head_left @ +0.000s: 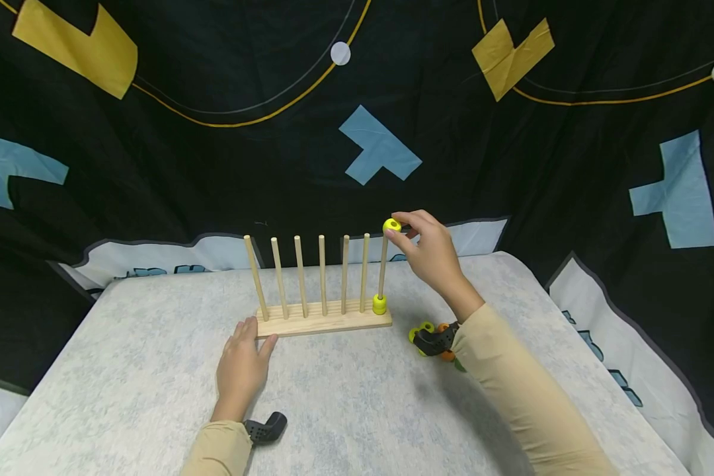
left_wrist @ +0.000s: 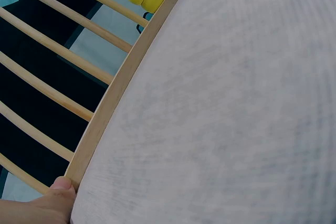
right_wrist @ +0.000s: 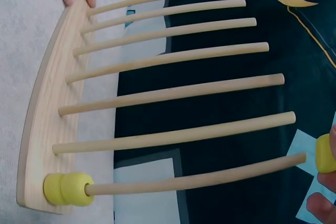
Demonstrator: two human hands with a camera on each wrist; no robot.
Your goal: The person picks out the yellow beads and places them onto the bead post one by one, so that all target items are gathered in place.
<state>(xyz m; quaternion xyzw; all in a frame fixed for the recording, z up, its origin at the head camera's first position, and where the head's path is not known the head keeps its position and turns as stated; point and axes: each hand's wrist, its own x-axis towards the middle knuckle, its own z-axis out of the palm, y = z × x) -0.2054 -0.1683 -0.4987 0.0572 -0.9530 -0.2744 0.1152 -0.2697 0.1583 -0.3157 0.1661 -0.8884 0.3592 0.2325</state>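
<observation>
A wooden peg rack (head_left: pixel 324 322) with a row of upright dowels stands on the table. Two yellow beads (head_left: pixel 379 304) are stacked at the foot of its rightmost dowel (right_wrist: pixel 199 181). Between thumb and fingers, my right hand (head_left: pixel 431 254) pinches another yellow bead (head_left: pixel 392 226) at the top of that dowel; the right wrist view shows this bead (right_wrist: pixel 325 153) just off the tip. My left hand (head_left: pixel 242 367) rests at the rack's left end, its thumb (left_wrist: pixel 61 183) touching the base (left_wrist: pixel 126 80).
Loose yellow, orange and green beads (head_left: pixel 426 327) lie on the table right of the rack, partly hidden by the right wrist's black camera mount (head_left: pixel 437 340). A dark patterned cloth (head_left: pixel 244 178) hangs behind the table (head_left: pixel 125 370).
</observation>
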